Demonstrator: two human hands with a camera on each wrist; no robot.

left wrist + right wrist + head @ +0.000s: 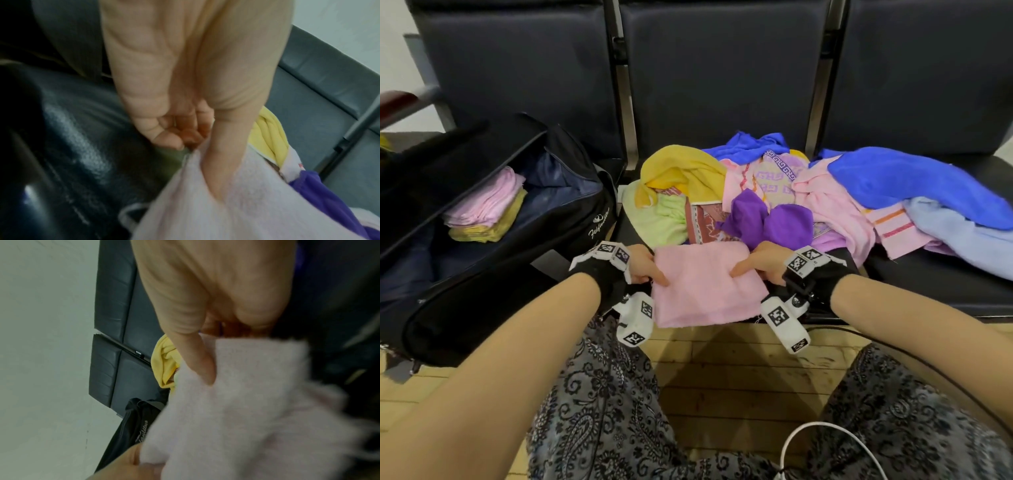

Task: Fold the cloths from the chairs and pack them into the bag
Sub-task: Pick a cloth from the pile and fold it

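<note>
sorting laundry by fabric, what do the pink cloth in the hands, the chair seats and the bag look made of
Pink cloth: looks like terry or a fleecy towelling, matte with a fuzzy nap and soft frayed edges in the wrist views.
Chair seats: probably leather or vinyl; smooth, dark, stitched panels with a dull sheen.
Bag: seems woven synthetic such as nylon, black with printed white lettering and a bluish lining.

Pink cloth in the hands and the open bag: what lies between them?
In the head view, only bare dark seat and the left hand itself lie between the pink cloth and the bag; no other cloth lies there.
</note>
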